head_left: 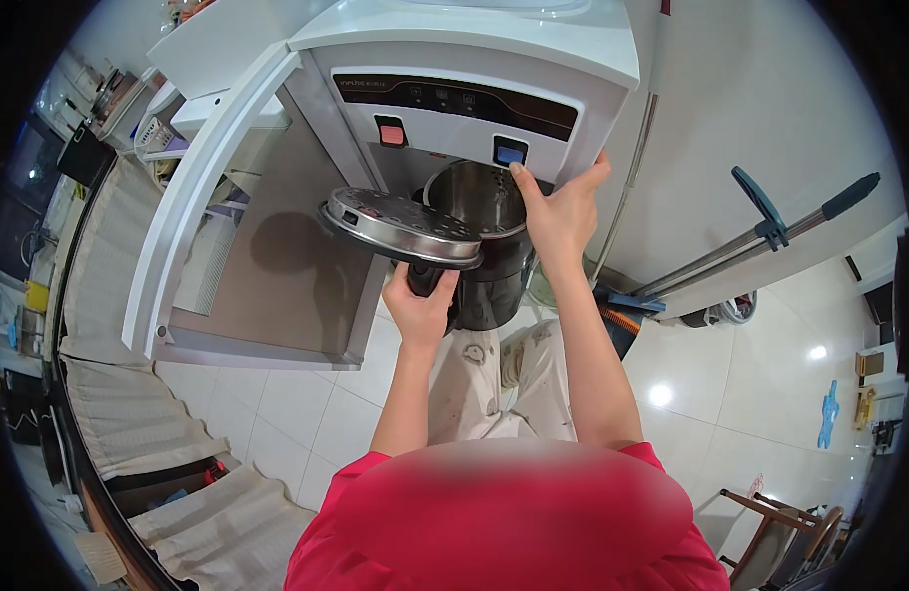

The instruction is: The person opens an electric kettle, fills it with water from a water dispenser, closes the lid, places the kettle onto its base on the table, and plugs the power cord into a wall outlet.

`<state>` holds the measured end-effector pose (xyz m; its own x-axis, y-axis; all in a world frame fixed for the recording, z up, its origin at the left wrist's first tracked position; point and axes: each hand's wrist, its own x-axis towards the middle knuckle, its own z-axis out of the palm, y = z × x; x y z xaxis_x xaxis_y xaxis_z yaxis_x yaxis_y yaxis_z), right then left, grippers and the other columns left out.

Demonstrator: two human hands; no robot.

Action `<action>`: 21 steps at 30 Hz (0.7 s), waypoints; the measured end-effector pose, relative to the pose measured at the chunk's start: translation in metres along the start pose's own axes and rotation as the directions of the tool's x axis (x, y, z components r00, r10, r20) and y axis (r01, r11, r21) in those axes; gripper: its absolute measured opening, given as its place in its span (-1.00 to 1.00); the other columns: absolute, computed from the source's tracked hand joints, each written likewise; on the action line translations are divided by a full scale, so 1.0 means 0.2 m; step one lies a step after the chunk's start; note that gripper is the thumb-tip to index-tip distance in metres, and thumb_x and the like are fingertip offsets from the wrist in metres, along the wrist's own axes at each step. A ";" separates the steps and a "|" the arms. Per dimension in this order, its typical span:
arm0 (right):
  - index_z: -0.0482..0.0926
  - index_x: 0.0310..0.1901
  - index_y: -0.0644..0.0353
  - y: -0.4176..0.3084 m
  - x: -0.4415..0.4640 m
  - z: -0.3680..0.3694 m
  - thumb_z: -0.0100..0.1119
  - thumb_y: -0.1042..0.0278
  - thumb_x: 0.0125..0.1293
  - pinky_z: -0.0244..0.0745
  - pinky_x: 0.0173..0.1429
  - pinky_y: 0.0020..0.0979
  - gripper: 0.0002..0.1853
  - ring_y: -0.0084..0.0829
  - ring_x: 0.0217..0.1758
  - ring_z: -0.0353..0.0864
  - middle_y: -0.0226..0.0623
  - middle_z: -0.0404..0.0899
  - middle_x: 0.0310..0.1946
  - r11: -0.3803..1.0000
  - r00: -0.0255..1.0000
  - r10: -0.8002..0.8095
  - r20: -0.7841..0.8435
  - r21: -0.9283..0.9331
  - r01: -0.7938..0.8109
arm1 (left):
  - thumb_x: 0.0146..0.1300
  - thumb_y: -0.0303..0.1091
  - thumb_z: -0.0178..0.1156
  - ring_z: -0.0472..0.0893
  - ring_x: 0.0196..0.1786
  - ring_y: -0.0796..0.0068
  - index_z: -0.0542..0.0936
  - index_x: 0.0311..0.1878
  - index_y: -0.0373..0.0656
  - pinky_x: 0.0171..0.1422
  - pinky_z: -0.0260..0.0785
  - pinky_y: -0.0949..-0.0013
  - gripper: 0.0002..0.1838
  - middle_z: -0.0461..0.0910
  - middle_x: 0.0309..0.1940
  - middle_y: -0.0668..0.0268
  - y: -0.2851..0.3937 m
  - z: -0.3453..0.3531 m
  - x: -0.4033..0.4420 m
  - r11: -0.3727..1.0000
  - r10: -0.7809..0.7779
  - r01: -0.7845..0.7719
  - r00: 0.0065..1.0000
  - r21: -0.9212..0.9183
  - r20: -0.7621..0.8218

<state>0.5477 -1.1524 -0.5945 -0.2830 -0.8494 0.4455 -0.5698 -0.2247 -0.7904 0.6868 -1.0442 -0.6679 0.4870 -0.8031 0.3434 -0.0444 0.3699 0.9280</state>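
My left hand (422,309) is closed around the black handle of an electric kettle (492,295). Its steel-and-black lid (407,225) is swung open above that hand, with droplets on it. The kettle's open steel mouth sits under the outlets of a white water dispenser (454,59), and thin streaks that look like water show inside it. My right hand (565,212) has its thumb tip at the blue tap button (509,153). Its other fingers stretch along the dispenser's right side. Left of the blue button is a red one (391,132).
The dispenser's cabinet door (267,227) stands wide open on the left. A broom and dustpan (632,305) lean at the right wall. A folding chair (770,532) is at lower right, and a curtained counter (109,286) runs along the left.
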 end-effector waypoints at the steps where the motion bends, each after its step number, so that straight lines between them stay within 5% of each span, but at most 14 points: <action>1: -0.02 0.37 0.33 0.00 0.00 0.00 0.45 0.05 0.09 0.44 0.10 -0.04 0.01 0.16 0.07 0.57 0.22 0.50 0.07 1.000 1.000 0.000 0.001 0.000 0.000 | 0.20 -0.40 0.40 0.46 -0.59 0.71 0.58 -0.17 -0.35 -0.61 0.31 0.58 -0.75 0.60 -0.42 0.36 0.01 0.00 0.00 1.000 -0.001 0.001 1.000 -0.006 -0.003; 4: -0.02 0.37 0.33 -0.02 0.00 -0.01 0.45 0.05 0.09 0.44 0.09 -0.04 0.01 0.16 0.07 0.58 0.22 0.50 0.06 1.000 1.000 0.012 0.014 0.013 -0.012 | 0.18 -0.39 0.41 0.43 -0.61 0.71 0.60 -0.19 -0.33 -0.53 0.26 0.56 -0.75 0.54 -0.60 0.44 0.03 0.02 0.00 1.000 -0.018 0.018 0.999 -0.009 -0.030; 21: 0.00 0.37 0.32 -0.01 0.00 -0.01 0.46 0.04 0.07 0.45 0.07 -0.05 0.01 0.14 0.06 0.58 0.19 0.50 0.07 1.000 1.000 0.001 0.008 0.008 -0.001 | 0.18 -0.39 0.41 0.42 -0.61 0.73 0.59 -0.22 -0.33 -0.54 0.24 0.57 -0.76 0.52 -0.61 0.45 0.04 0.02 0.01 0.999 -0.035 0.034 0.999 -0.021 -0.015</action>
<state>0.5474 -1.1513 -0.5930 -0.2780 -0.8532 0.4412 -0.5631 -0.2274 -0.7945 0.6839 -1.0445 -0.6594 0.5014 -0.8082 0.3089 -0.0096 0.3518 0.9360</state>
